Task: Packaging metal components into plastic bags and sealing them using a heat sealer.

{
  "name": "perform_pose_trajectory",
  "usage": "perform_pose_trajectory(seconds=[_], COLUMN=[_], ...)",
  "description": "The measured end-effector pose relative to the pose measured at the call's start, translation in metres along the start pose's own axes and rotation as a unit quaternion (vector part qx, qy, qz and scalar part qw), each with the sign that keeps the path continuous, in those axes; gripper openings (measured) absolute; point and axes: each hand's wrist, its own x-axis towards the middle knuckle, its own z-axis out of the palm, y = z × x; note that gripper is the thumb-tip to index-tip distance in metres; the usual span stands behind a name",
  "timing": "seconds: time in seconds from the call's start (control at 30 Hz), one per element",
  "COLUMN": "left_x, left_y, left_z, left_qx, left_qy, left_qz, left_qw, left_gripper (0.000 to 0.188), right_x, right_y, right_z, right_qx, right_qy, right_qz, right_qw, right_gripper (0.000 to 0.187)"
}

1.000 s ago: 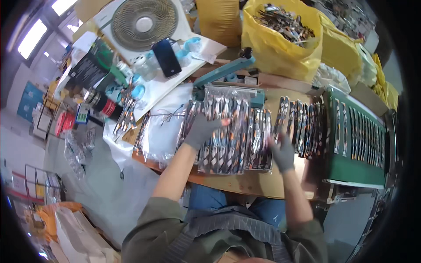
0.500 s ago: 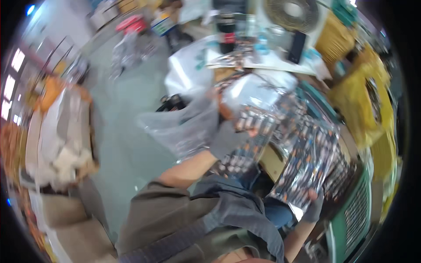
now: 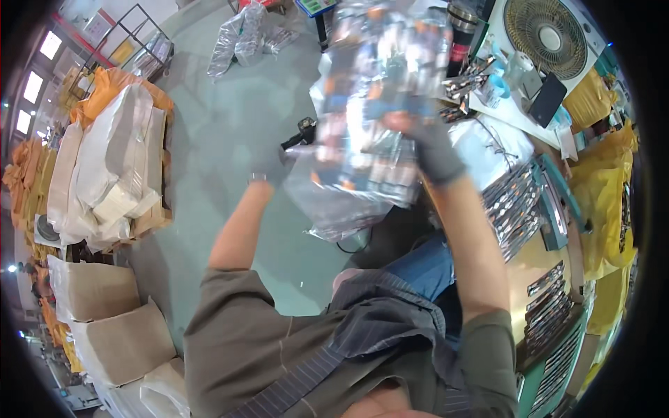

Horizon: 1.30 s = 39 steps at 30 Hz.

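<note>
A large clear plastic package of small dark, white and orange pieces (image 3: 369, 90), smeared by motion, is up in front of me. My right hand (image 3: 435, 143), in a grey glove, is closed on its right side, with a fingertip showing over the plastic. My left hand (image 3: 273, 161) is out to the left over the floor, apart from the package. Its grey glove blurs into the floor, so its fingers are not readable. Nearest to it is a small black object (image 3: 301, 134) beside a translucent plastic bag (image 3: 341, 202).
At right, rows of similar dark strips (image 3: 512, 209) lie on a tan worktop (image 3: 519, 268) beside a green tray (image 3: 564, 355). A fan (image 3: 547, 35) and black phone (image 3: 548, 99) are on a white table. Cardboard boxes (image 3: 122, 341) and wrapped bundles (image 3: 115, 160) stand left.
My right hand has swung up from the lower right to the upper middle with the package. My left hand has left the packaged strips and moved left. The view has shifted right.
</note>
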Motion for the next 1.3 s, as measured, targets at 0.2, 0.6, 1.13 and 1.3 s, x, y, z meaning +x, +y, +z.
perform_pose_trajectory(seconds=[0.2,0.6,1.13,1.3], left_x=[-0.006,-0.052,-0.073,-0.157], left_y=[-0.055,-0.011,0.016,0.149], left_z=[0.079,0.009,0.018,0.062], left_qx=[-0.49,-0.415,-0.066,-0.499], left_qy=[0.049,0.038,0.4,-0.008], left_qz=[-0.02,-0.015,0.084,0.327], left_qw=[0.87,0.909,0.91,0.803], left_gripper=[0.024,0.038,0.036,0.025], right_x=[0.012,-0.016,-0.234,-0.252], right_y=[0.155,0.035,0.07,0.067], right_z=[0.001,-0.102,-0.282,-0.212], right_qx=[-0.498,-0.642,-0.131,-0.126], right_qy=[-0.122,0.029,0.469,0.476], right_qz=[-0.033,0.058,0.304,0.227], right_qw=[0.858,0.764,0.819,0.84], right_gripper=[0.047,0.05,0.051,0.062])
